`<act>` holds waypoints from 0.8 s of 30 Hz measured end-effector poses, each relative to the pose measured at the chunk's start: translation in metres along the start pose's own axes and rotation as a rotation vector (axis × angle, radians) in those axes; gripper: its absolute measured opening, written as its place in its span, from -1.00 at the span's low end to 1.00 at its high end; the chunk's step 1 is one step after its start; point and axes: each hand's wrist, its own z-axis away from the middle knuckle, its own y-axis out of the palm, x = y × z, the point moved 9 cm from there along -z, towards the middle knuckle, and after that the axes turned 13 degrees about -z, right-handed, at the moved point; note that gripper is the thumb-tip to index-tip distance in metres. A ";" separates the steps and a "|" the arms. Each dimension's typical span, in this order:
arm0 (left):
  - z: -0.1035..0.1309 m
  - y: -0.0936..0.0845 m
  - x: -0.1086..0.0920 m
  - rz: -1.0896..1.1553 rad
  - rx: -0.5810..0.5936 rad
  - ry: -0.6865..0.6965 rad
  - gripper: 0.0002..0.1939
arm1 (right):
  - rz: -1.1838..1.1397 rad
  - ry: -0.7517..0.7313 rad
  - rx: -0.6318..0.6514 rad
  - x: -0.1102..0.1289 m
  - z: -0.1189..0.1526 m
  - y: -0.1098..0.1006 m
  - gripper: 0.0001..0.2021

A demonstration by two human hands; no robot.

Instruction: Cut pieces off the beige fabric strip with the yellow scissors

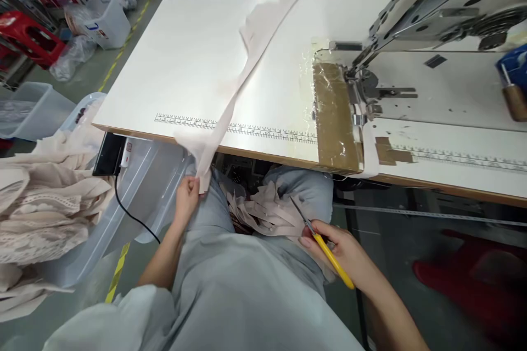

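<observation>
A long pale pink fabric strip (230,100) runs from the far edge of the white table down over its front edge. At its near end, my left hand (188,197) pinches the cloth beside my thigh. My right hand (337,249) holds a thin pointed tool with yellow handles, which looks like small scissors (329,259); its dark tip points up and to the left. Loose strips of the same pale fabric (272,211) lie in my lap, close to the tool's tip. Part of the right fingers is hidden behind the yellow handle.
A sewing machine (436,16) stands on the right of the white table (185,55), a narrow pale band (370,148) hanging from its foot. Left of me, a clear plastic bin (135,192) stands by heaped pale garments (45,203). A wooden-handled tool (514,101) lies far right.
</observation>
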 end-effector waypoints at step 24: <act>0.063 0.048 -0.107 0.242 0.637 0.163 -0.61 | -0.099 -0.011 0.302 0.038 -0.040 0.028 -0.50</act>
